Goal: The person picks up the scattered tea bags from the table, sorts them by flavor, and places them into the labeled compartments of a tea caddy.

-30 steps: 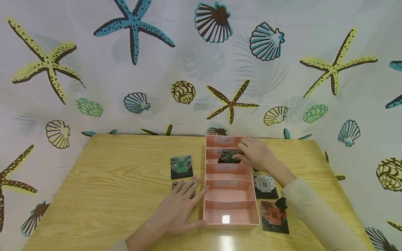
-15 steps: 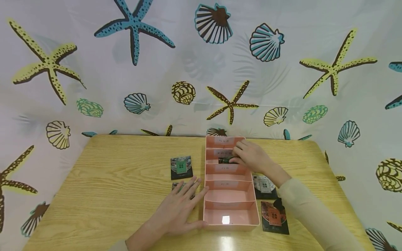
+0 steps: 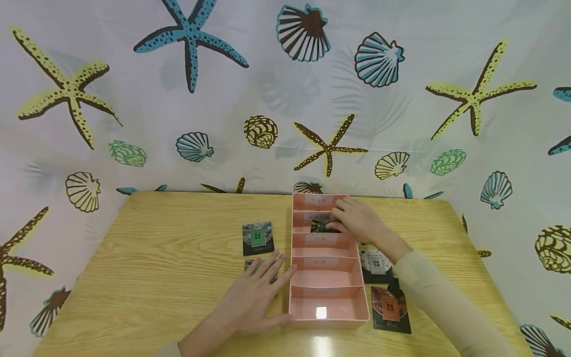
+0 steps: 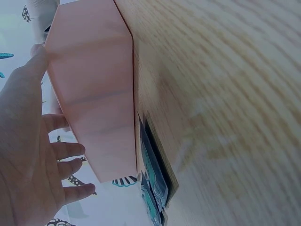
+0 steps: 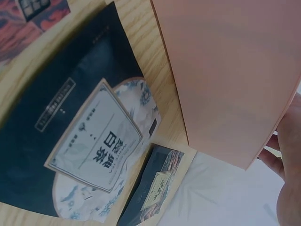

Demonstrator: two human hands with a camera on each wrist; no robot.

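Note:
A long pink divided box (image 3: 327,321) stands on the table, with paper labels on its dividers. My right hand (image 3: 363,223) reaches over its right rim and pinches a dark tea packet (image 3: 320,226) with a green pattern. That packet sits partly down in the second compartment from the far end; the fingers hide its right part. Along the box's left side my left hand (image 3: 254,292) is spread, holding nothing. In the left wrist view its thumb and fingertips are at the rim of the pink wall (image 4: 94,84).
Left of the box lie a green-labelled tea packet (image 3: 257,238) and another (image 3: 252,265) partly under the left hand. On the right are a white-labelled packet (image 3: 376,265) and a red one (image 3: 390,310). The right wrist view shows a yellow-labelled packet (image 5: 153,188) by the box.
The green-patterned packet has gone lower into the second compartment. My right hand has shifted slightly left and down with it, while the left hand has stayed in place.

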